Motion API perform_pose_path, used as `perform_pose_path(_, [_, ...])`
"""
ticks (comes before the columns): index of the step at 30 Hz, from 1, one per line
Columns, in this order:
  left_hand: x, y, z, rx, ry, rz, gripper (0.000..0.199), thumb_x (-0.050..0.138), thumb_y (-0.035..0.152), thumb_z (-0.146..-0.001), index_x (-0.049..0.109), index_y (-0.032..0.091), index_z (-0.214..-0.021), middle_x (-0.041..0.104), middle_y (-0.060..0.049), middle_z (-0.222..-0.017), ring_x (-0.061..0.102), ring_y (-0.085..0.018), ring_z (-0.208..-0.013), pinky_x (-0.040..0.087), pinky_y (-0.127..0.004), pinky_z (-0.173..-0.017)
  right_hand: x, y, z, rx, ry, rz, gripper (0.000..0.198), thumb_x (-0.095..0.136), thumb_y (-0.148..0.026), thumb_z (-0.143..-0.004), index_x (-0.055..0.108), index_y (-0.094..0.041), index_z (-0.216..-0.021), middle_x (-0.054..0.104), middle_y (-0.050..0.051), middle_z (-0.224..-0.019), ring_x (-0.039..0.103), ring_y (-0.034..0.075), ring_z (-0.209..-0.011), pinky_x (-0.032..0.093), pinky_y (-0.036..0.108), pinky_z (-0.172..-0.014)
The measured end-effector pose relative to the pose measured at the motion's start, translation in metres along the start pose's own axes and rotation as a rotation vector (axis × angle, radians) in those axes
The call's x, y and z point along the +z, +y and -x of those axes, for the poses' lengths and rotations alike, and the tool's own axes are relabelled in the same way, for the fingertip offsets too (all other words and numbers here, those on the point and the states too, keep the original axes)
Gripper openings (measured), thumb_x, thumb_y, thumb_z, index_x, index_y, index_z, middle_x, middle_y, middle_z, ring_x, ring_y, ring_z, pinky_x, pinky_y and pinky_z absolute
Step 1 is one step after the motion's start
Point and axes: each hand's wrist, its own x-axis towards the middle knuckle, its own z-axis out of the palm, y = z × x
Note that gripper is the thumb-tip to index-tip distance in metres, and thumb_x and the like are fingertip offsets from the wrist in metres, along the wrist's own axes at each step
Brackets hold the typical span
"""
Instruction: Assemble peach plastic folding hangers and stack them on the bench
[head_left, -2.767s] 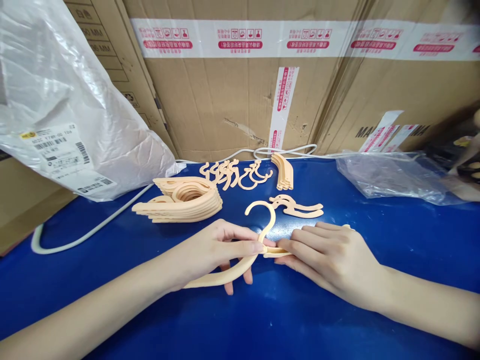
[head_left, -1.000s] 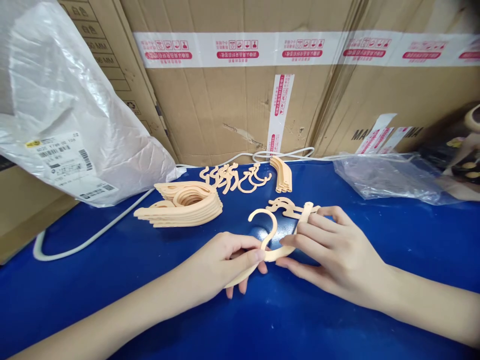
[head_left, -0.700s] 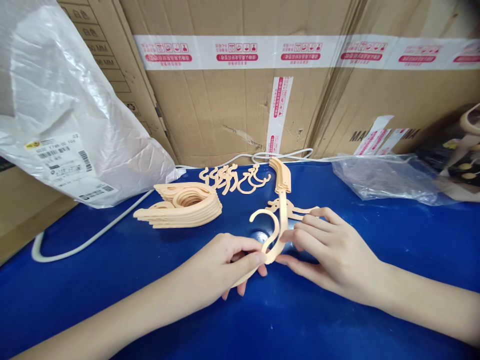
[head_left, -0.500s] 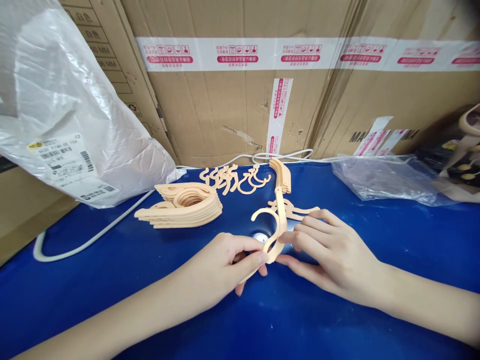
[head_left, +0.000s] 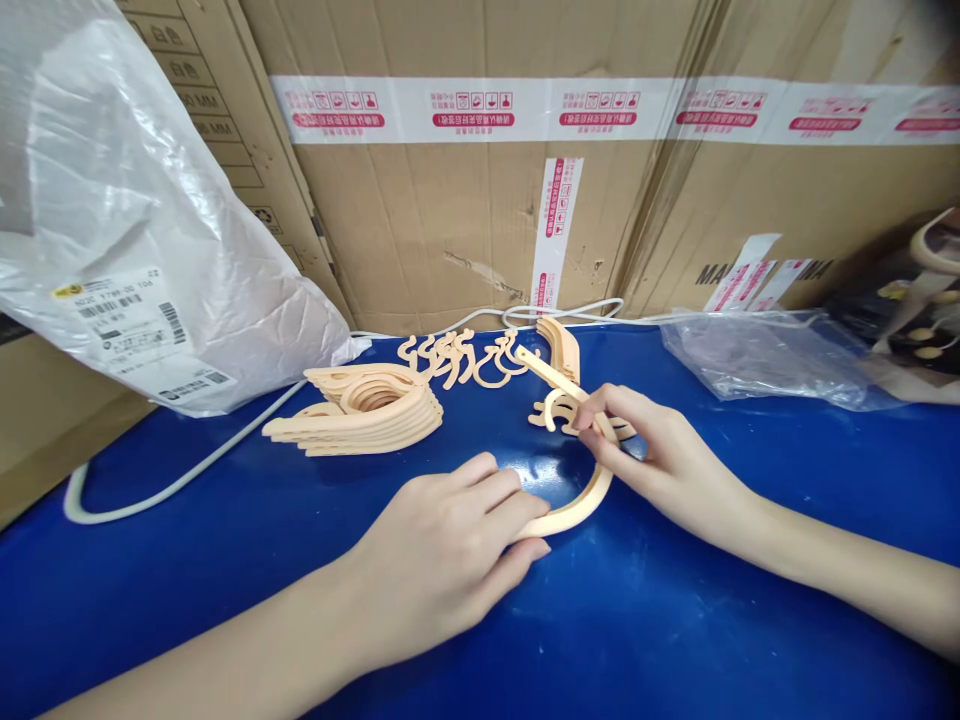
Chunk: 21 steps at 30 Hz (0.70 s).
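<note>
Between my hands is a cream plastic folding clothes hanger (head_left: 574, 513), its curved arms joined near a hook. My left hand (head_left: 457, 535) pinches the end of the near arm between thumb and fingers. Up by the hook and the joint, my right hand (head_left: 652, 440) is closed on the hanger, and its fingers hide part of the joint. The other arm points away to the upper left. Just behind my right hand, some loose cream pieces (head_left: 541, 410) lie on the blue table (head_left: 675, 640), partly covered by the hanger.
A stack of cream hanger arms (head_left: 360, 425) sits at left, with loose hooks (head_left: 450, 360) behind it and a smaller stack (head_left: 562, 348) at right. Around them are a white plastic bag (head_left: 150, 220), a clear bag (head_left: 765, 350), a white cable (head_left: 172, 490) and cardboard boxes (head_left: 450, 210).
The hanger has turned, its hook end now to the right and one arm toward my left hand. My right hand has closed on the joint; my left hand has shifted to the arm's end.
</note>
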Motion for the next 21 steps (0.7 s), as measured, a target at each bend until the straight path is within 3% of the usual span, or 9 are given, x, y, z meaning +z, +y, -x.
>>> perform_pose_path(3, [0.0, -0.003, 0.0, -0.017, -0.005, 0.008, 0.02, 0.046, 0.024, -0.096, 0.06, 0.019, -0.108, 0.063, -0.002, -0.09, 0.053, -0.02, -0.083, 0.043, -0.03, -0.064, 0.0, 0.008, -0.004, 0.06, 0.039, 0.056, 0.008, 0.048, -0.02, -0.088, 0.055, -0.022, -0.085, 0.061, -0.001, -0.082, 0.053, 0.017, -0.078, 0.037, 0.033, -0.076])
perform_pose_path(7, [0.0, -0.006, 0.0, -0.042, 0.003, 0.034, 0.021, 0.044, 0.022, -0.096, 0.059, 0.02, -0.112, 0.063, -0.003, -0.095, 0.052, -0.02, -0.089, 0.046, -0.031, -0.071, 0.001, 0.013, -0.004, 0.151, 0.002, -0.081, 0.009, 0.048, -0.022, -0.088, 0.056, -0.021, -0.085, 0.059, -0.002, -0.075, 0.051, 0.014, -0.067, 0.038, 0.027, -0.063])
perform_pose_path(11, [0.001, -0.011, 0.0, -0.058, -0.013, 0.093, 0.022, 0.044, 0.023, -0.097, 0.06, 0.022, -0.113, 0.061, -0.004, -0.099, 0.052, -0.019, -0.094, 0.047, -0.032, -0.078, 0.002, 0.009, -0.001, 0.08, -0.066, -0.234, 0.009, 0.049, -0.022, -0.088, 0.058, -0.021, -0.091, 0.064, 0.0, -0.087, 0.058, 0.016, -0.077, 0.043, 0.026, -0.065])
perform_pose_path(14, [0.0, -0.013, -0.001, -0.075, -0.018, 0.142, 0.023, 0.046, 0.022, -0.096, 0.061, 0.026, -0.113, 0.059, -0.003, -0.111, 0.053, -0.018, -0.102, 0.046, -0.033, -0.087, 0.003, 0.003, 0.002, 0.016, -0.136, -0.31, 0.01, 0.048, -0.02, -0.09, 0.057, -0.021, -0.093, 0.065, 0.002, -0.087, 0.059, 0.015, -0.073, 0.045, 0.025, -0.06])
perform_pose_path(17, [-0.002, -0.013, -0.003, -0.074, -0.08, 0.165, 0.031, 0.051, 0.031, -0.094, 0.055, 0.027, -0.124, 0.052, -0.004, -0.132, 0.047, -0.021, -0.121, 0.041, -0.039, -0.101, 0.003, 0.003, 0.002, -0.003, -0.132, -0.302, 0.011, 0.047, -0.02, -0.091, 0.057, -0.02, -0.094, 0.065, 0.002, -0.086, 0.058, 0.015, -0.073, 0.046, 0.025, -0.06])
perform_pose_path(21, [-0.003, -0.01, -0.003, -0.049, -0.2, 0.17, 0.059, 0.054, 0.048, -0.09, 0.037, 0.023, -0.141, 0.039, -0.006, -0.148, 0.029, -0.024, -0.139, 0.026, -0.048, -0.114, 0.005, 0.015, -0.002, 0.045, -0.015, -0.284, 0.009, 0.048, -0.02, -0.09, 0.057, -0.02, -0.093, 0.064, 0.003, -0.09, 0.06, 0.017, -0.08, 0.05, 0.029, -0.067])
